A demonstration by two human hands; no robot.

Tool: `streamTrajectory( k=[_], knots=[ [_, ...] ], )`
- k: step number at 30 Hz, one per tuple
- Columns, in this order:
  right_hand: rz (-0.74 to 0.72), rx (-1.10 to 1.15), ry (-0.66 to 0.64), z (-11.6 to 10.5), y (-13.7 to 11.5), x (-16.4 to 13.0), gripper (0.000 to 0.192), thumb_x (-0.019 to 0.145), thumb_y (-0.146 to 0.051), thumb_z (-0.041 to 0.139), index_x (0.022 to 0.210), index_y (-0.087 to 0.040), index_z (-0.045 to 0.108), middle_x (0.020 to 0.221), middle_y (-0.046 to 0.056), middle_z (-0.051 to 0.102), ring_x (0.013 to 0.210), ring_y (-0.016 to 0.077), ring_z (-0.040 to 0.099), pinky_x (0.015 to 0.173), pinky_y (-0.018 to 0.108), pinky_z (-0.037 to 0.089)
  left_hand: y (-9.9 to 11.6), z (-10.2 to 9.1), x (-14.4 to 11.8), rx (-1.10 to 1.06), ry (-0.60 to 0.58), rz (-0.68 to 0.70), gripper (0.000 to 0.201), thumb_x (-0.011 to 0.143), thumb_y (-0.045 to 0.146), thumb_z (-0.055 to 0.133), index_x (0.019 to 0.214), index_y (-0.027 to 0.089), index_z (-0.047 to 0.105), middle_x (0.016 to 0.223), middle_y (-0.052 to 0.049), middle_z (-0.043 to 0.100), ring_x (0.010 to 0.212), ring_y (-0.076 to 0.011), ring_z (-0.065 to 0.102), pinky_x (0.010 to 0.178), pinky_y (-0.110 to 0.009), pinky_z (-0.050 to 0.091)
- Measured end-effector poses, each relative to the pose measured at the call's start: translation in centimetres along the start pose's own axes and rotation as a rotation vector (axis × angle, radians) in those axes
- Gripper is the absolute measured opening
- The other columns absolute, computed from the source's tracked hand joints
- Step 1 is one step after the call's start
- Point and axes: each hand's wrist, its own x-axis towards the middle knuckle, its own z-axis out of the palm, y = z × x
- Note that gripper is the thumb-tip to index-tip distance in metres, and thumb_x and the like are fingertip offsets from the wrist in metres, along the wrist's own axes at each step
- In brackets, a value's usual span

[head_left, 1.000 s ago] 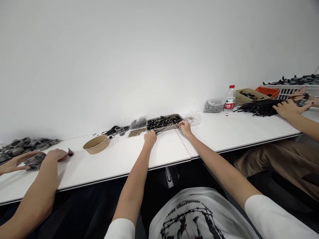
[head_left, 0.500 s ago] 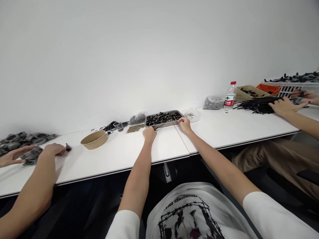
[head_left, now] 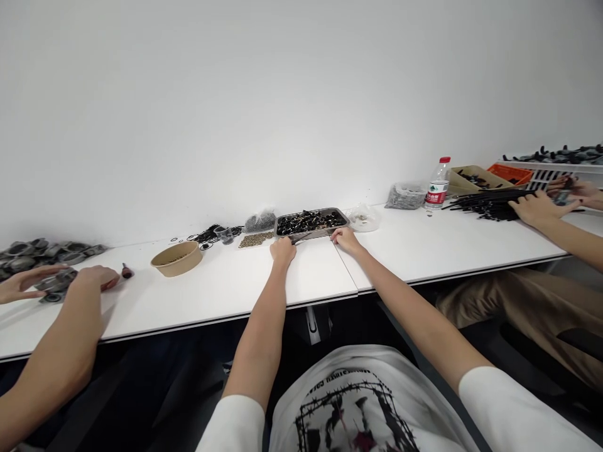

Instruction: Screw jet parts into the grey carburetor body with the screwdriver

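A shallow metal tray (head_left: 315, 235) filled with small shiny black parts sits against the wall in front of me. My left hand (head_left: 283, 250) is closed at its front left corner, and what the fingers hold, if anything, is hidden. Just below the front right part of the tray, my right hand (head_left: 346, 240) has its fingers pinched together over the table. Whatever lies between those fingertips is too small to make out. Small brass-coloured pieces (head_left: 255, 240) lie left of the tray, and a clear plastic bag (head_left: 363, 218) with a few pieces rests to its right.
Leftward stand a tan paper bowl (head_left: 176, 260), a small clear cup (head_left: 224, 235) and black rings (head_left: 211, 234). A co-worker's hands hold a grey part (head_left: 57, 285). Rightward are a water bottle (head_left: 438, 184), black rods (head_left: 490, 202) and another person's hands (head_left: 539, 207).
My right hand has moved from the tray's front right corner slightly down and left, away from the rim. My left hand stays about where it was.
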Motion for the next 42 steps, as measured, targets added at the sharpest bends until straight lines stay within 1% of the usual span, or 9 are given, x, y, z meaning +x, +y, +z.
streamTrajectory(
  k=[5,8,10,14,17,20,23,28,42],
  knots=[
    [-0.027,-0.128,-0.046,0.0,-0.2,-0.2,0.033,0.067,-0.003,0.043,0.076,-0.016,0.071,0.091,0.005,0.074,0.091,0.017,0.065,0.087,0.025,0.046,-0.1,0.0,0.0,0.001,0.002,0.005,0.028,0.089,0.02,0.047,0.102,0.012,0.07,0.108,-0.019,0.07,0.102,-0.0291,0.067,0.086,-0.037,0.049],
    [-0.03,-0.242,-0.066,0.0,-0.6,-0.5,0.032,0.072,-0.002,0.043,0.083,-0.016,0.071,0.101,0.006,0.073,0.096,0.0173,0.064,0.088,0.024,0.044,0.0,0.0,0.0,0.001,0.007,0.004,0.027,0.089,0.022,0.048,0.102,0.012,0.07,0.108,-0.019,0.07,0.103,-0.0291,0.067,0.086,-0.037,0.049],
    [-0.022,-0.333,-0.074,0.0,-1.0,-0.6,0.03,0.074,-0.003,0.045,0.085,-0.016,0.069,0.103,0.008,0.072,0.098,0.0194,0.064,0.087,0.026,0.044,0.0,0.0,-0.1,0.001,0.008,0.001,0.027,0.09,0.023,0.047,0.101,0.012,0.07,0.108,-0.019,0.07,0.103,-0.0291,0.067,0.087,-0.036,0.049],
    [0.006,-0.518,-0.085,0.1,-1.8,-0.9,0.023,0.075,-0.007,0.051,0.089,-0.014,0.068,0.105,0.013,0.071,0.102,0.0274,0.062,0.088,0.033,0.042,0.0,-0.1,-0.1,-0.001,0.005,0.0,0.029,0.09,0.021,0.045,0.102,0.012,0.07,0.108,-0.018,0.07,0.104,-0.0297,0.066,0.087,-0.038,0.049],
    [0.026,-0.621,-0.086,0.2,-2.3,-1.0,0.025,0.08,-0.014,0.051,0.1,-0.013,0.066,0.107,0.017,0.07,0.102,0.0316,0.063,0.086,0.037,0.043,0.0,-0.1,-0.1,-0.004,0.001,0.001,0.029,0.088,0.019,0.046,0.102,0.013,0.07,0.108,-0.017,0.07,0.104,-0.0291,0.066,0.087,-0.037,0.049],
    [0.021,-0.685,-0.088,0.2,-2.5,-1.3,0.03,0.087,-0.023,0.046,0.111,-0.013,0.062,0.11,0.019,0.069,0.103,0.0337,0.063,0.085,0.04,0.044,0.0,-0.1,-0.1,-0.006,-0.002,0.001,0.028,0.087,0.018,0.046,0.101,0.013,0.07,0.109,-0.017,0.07,0.103,-0.0286,0.066,0.087,-0.037,0.049],
    [0.008,-0.725,-0.1,0.2,-2.7,-1.5,0.033,0.089,-0.028,0.044,0.115,-0.013,0.059,0.11,0.02,0.068,0.105,0.035,0.063,0.085,0.041,0.044,0.0,-0.1,-0.1,-0.007,-0.002,0.0,0.028,0.087,0.018,0.046,0.102,0.013,0.07,0.109,-0.017,0.07,0.104,-0.0286,0.066,0.087,-0.037,0.049],
    [-0.003,-0.755,-0.124,0.1,-2.9,-1.8,0.033,0.091,-0.029,0.042,0.116,-0.013,0.057,0.107,0.02,0.069,0.103,0.0336,0.064,0.084,0.039,0.045,0.1,-0.3,-0.3,-0.012,-0.004,0.002,0.027,0.088,0.02,0.048,0.103,0.013,0.07,0.108,-0.018,0.07,0.104,-0.0288,0.066,0.087,-0.036,0.049],
    [-0.03,-0.726,-0.143,-0.2,-2.8,-1.9,0.028,0.091,-0.033,0.043,0.109,-0.016,0.056,0.106,0.016,0.069,0.094,0.0319,0.064,0.077,0.038,0.043,0.3,-0.7,-0.6,-0.013,-0.009,-0.009,0.028,0.089,0.024,0.051,0.106,0.014,0.07,0.107,-0.019,0.07,0.107,-0.0293,0.065,0.09,-0.037,0.048]
  ],
)
